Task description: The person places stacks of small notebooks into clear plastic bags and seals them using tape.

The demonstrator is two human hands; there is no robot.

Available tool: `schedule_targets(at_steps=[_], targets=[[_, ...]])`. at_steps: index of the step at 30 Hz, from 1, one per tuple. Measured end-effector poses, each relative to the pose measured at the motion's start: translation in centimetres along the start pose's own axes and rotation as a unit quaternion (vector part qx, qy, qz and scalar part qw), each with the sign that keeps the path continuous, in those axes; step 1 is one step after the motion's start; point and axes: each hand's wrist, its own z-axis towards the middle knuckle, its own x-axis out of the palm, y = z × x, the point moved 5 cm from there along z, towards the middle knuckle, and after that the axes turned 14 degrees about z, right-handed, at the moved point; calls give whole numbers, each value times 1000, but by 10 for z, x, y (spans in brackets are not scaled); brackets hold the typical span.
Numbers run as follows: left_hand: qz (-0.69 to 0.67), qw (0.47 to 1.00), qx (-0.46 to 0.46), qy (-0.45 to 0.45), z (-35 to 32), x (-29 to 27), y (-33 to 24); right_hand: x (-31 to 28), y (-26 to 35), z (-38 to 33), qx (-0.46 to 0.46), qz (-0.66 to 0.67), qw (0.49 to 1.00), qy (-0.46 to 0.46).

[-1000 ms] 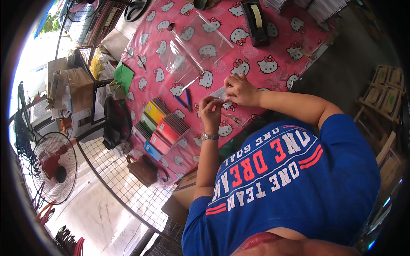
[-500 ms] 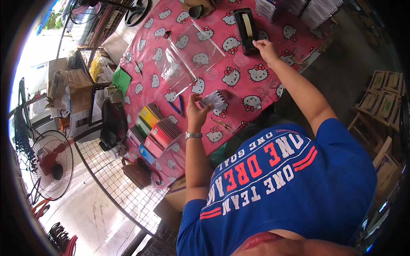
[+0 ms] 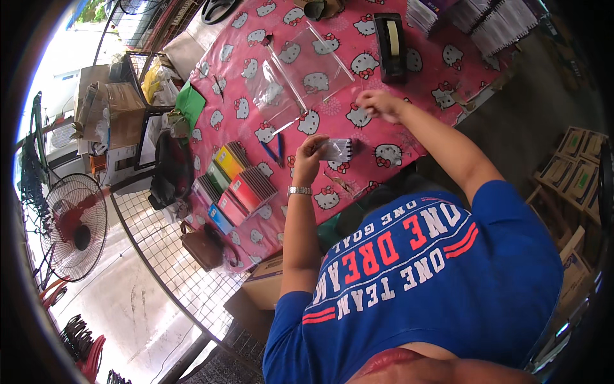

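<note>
My left hand [image 3: 309,153], with a metal-banded watch [image 3: 299,190] at the wrist, is closed on the edge of a small spiral notepad [image 3: 336,150]. The notepad looks wrapped in clear plastic, and its dark coil faces right. My right hand [image 3: 382,105] is over the table, right of the notepad, with its fingers pinched together; whatever they hold is too small and blurred to make out. Beyond it stands a black tape dispenser [image 3: 391,70] with a pale roll of tape [image 3: 393,40]. Clear plastic sheets [image 3: 307,70] lie farther left.
Small notebooks with coloured covers [image 3: 236,182] stand in rows at the left of the pink patterned tablecloth [image 3: 358,137]. Blue-handled pliers [image 3: 272,151] lie near them. Stacked spiral notebooks [image 3: 505,25] are at the far right. A fan [image 3: 75,227] stands off to the left.
My right hand has come away from the tape dispenser, toward me and the notepad. The left hand has turned the notepad, so its coil now faces right. The view has shifted slightly.
</note>
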Motion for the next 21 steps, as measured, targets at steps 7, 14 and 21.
schedule_targets(at_steps=[7,14,21], targets=[[-34,998,-37,34,-4,-1,3,147,4,38,17,-763,588,267],[-109,994,5,-26,-1,11,-16,18,-49,0,-168,-493,847,111],[-269,956,-52,-105,36,8,-53,74,30,-58,-306,-310,900,-7]])
